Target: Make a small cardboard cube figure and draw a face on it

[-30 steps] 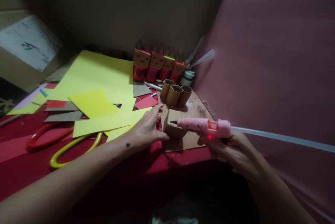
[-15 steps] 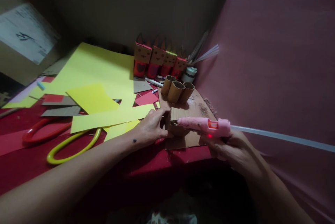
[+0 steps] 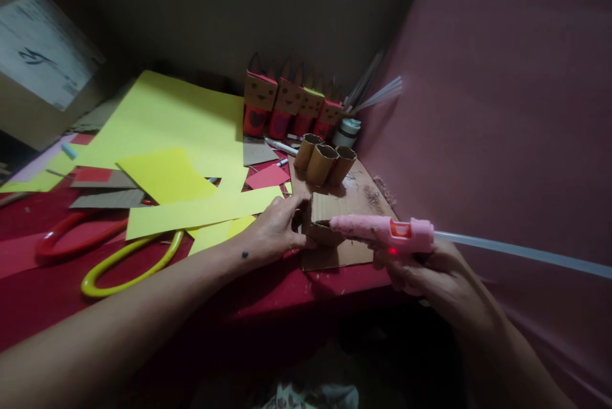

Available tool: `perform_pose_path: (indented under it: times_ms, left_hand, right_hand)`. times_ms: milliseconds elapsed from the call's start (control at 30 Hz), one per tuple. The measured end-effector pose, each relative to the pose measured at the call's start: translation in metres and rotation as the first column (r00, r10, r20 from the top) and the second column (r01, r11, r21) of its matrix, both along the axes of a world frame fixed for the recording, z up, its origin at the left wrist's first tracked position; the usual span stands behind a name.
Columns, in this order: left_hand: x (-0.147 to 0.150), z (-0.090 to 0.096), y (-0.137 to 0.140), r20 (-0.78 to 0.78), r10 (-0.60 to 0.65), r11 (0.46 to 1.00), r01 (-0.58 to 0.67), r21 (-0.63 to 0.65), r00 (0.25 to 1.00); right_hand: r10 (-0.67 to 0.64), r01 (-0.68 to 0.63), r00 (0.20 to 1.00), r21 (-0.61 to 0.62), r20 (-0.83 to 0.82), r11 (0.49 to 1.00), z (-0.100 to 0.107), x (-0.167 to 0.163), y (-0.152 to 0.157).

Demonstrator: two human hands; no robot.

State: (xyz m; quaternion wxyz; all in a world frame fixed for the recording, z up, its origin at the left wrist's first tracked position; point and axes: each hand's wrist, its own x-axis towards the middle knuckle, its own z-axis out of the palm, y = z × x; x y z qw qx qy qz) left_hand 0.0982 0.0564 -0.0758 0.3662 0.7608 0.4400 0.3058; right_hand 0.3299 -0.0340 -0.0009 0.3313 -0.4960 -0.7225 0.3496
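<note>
My right hand is wrapped round the handle of a pink glue gun, whose red light glows. A long translucent glue stick runs out of its back end to the right. The gun's nozzle is at the near right edge of a small cardboard box. Fingers and thumb of my left hand grip the box at its left side; the fingertips are partly hidden. Under the box lies a flat cardboard sheet on the red tabletop.
Three cardboard tubes stand on the sheet behind the box. Several cardboard figures with drawn faces line the back, beside a pale bottle. Yellow paper, red-handled and yellow-handled scissors and scraps spread to the left. A pink wall rises on the right.
The glue gun in my right hand has shifted slightly to the right, its nozzle moving along the box's near edge. My left hand keeps its hold on the box.
</note>
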Motion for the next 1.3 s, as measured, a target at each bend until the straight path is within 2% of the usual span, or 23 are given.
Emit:
perform_pose_path:
  times_ms: [133,467,1000,1300]
  left_hand:
    - [0.0,0.002,-0.001,-0.013,0.005,1.0,-0.005,-0.008,1.0]
    - [0.001,0.004,-0.002,-0.01,0.006,0.999,-0.006,-0.043,1.0]
    - [0.001,0.005,-0.001,0.01,0.009,0.997,-0.009,-0.08,1.0]
    - [0.002,0.006,-0.002,0.074,-0.02,0.996,0.026,-0.085,0.997]
  right_hand:
    - [0.018,-0.018,1.0,0.015,0.003,1.0,-0.002,-0.002,0.002]
    - [-0.022,0.025,0.999,-0.042,0.049,0.999,0.005,0.003,-0.006]
    - [-0.022,0.023,0.998,-0.013,0.06,1.0,-0.003,0.005,-0.005]
    - [-0.041,0.041,0.999,-0.018,0.024,0.999,-0.004,0.011,-0.01]
